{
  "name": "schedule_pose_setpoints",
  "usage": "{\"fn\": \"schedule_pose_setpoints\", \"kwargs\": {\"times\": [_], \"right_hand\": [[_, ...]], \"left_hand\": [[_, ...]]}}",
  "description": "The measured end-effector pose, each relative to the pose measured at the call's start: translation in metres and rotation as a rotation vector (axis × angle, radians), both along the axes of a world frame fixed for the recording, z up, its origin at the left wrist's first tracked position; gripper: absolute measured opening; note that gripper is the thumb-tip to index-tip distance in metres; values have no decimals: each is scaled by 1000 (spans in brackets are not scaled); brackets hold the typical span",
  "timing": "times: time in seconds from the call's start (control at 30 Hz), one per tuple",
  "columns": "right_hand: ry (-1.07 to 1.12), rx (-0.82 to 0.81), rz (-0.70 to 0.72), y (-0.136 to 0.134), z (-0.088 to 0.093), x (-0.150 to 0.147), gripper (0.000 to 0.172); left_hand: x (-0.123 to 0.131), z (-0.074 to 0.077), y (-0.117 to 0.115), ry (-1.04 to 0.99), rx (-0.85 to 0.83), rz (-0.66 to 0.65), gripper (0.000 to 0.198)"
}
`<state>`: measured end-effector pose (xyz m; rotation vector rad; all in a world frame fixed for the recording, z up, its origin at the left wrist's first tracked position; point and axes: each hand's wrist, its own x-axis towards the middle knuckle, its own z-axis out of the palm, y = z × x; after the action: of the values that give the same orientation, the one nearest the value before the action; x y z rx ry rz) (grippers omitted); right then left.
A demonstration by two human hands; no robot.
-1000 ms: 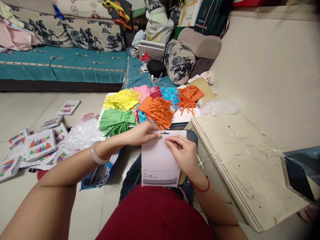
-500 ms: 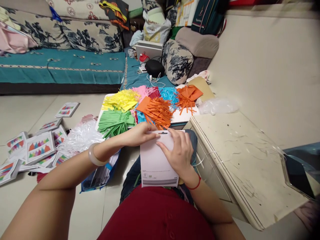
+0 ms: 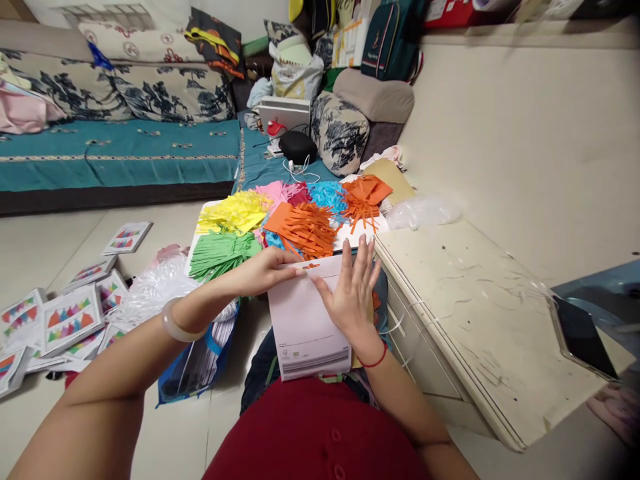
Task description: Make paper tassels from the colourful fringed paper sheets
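Note:
A white cardboard package (image 3: 310,320) with a hang hole near its top edge and small print near the bottom rests on my lap. My left hand (image 3: 273,270) pinches its upper left corner, thumb on the face and fingers behind. My right hand (image 3: 354,287) lies over the upper right part with fingers stretched out and spread. Just beyond the package, orange fringed paper tassels (image 3: 307,230) lie on a white board, next to green tassels (image 3: 223,253) and yellow tassels (image 3: 235,212).
Several printed packages (image 3: 73,319) are piled on the floor at left, beside white plastic strands (image 3: 155,283). A blue bag (image 3: 200,360) holding white cards stands by my left leg. At right is a cream cabinet (image 3: 480,320) with a phone (image 3: 583,337) on it.
My right hand's fingers have straightened and spread over the package's right side. The package has tilted slightly, and the whole view has shifted a little.

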<state>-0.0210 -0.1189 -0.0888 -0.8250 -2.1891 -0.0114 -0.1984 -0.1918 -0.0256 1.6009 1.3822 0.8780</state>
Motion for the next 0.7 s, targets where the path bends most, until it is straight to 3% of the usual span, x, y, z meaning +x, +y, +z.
{"fn": "schedule_pose_setpoints", "kwargs": {"times": [0.13, 0.33, 0.4, 0.47, 0.53, 0.6, 0.7], "right_hand": [[29, 36, 26, 4, 12, -7, 82], [62, 70, 36, 2, 28, -17, 84], [54, 95, 48, 7, 34, -15, 91], [131, 83, 9, 19, 40, -7, 96], [315, -28, -1, 32, 43, 5, 95], [505, -296, 168, 42, 39, 16, 87], [649, -805, 513, 43, 24, 23, 83]], "left_hand": [[-2, 7, -4, -86, -41, 30, 38], [-8, 19, -15, -178, -13, 174, 38], [-14, 21, -22, -172, 59, 273, 37], [-21, 20, -29, -235, 231, 476, 28], [-26, 13, -35, -407, 508, 757, 20], [-24, -5, -35, -613, 767, 1015, 20], [-15, -45, -31, -756, 820, 1175, 26]]}}
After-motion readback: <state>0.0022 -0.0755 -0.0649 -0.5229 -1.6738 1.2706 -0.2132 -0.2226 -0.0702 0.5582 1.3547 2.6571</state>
